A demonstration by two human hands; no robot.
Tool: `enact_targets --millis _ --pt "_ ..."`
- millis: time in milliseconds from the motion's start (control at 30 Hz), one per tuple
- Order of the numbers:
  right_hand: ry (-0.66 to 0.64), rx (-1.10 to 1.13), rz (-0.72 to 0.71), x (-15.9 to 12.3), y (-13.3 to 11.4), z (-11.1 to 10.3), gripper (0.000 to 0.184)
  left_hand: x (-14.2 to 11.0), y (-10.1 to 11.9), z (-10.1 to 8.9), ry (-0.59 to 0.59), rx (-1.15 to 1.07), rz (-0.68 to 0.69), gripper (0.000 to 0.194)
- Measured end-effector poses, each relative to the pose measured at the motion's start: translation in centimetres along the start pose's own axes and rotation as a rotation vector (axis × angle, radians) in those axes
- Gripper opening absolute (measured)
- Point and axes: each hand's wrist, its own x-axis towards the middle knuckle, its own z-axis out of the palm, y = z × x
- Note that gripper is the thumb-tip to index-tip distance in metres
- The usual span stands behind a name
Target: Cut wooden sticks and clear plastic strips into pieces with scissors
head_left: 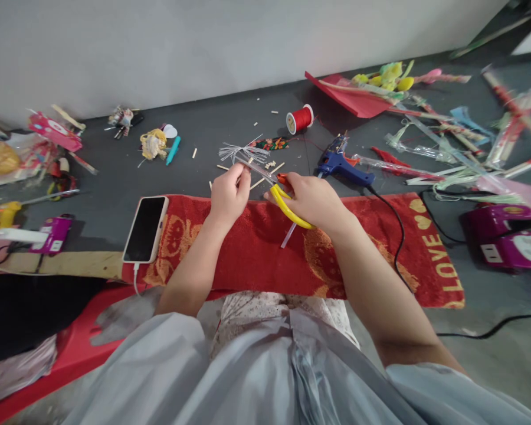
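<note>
My right hand (pixel 316 203) is closed around scissors with yellow handles (pixel 287 206). Their metal blades (pixel 263 169) point forward and left, reaching the fingertips of my left hand (pixel 230 192). That left hand is closed in a pinch on a thin pale stick (pixel 250 160), of which only a short end shows by the blades. Just beyond the fingers lies a bundle of thin white strands (pixel 243 152). Several pale sticks (pixel 274 172) lie around the blades. A narrow whitish strip (pixel 288 235) shows below the scissors, over the red towel (pixel 252 254).
A blue glue gun (pixel 343 165) with a black cable lies right of my right hand. Behind stand a red thread spool (pixel 300 119) and red paper (pixel 354 97). A charging phone (pixel 146 229) lies left. Purple power strips (pixel 508 236) and craft scraps flank both sides.
</note>
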Motion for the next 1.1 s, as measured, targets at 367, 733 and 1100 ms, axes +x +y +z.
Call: enact_targets --millis 367,733,1100 --pt "-0.004 0.054 0.041 0.0 -0.8 0.3 0.064 -0.1 0.1 -0.2 0.030 0.078 -0.048 0.032" --pt "0.072 0.299 0.191 0.7 -1.0 0.7 0.057 -1.2 2.4 -1.1 0.125 -0.064 0.322 0.022" --pt "0.025 0.367 0.187 0.8 -1.7 1.4 0.053 -3.0 1.7 2.8 -0.404 -0.635 -0.112 0.101"
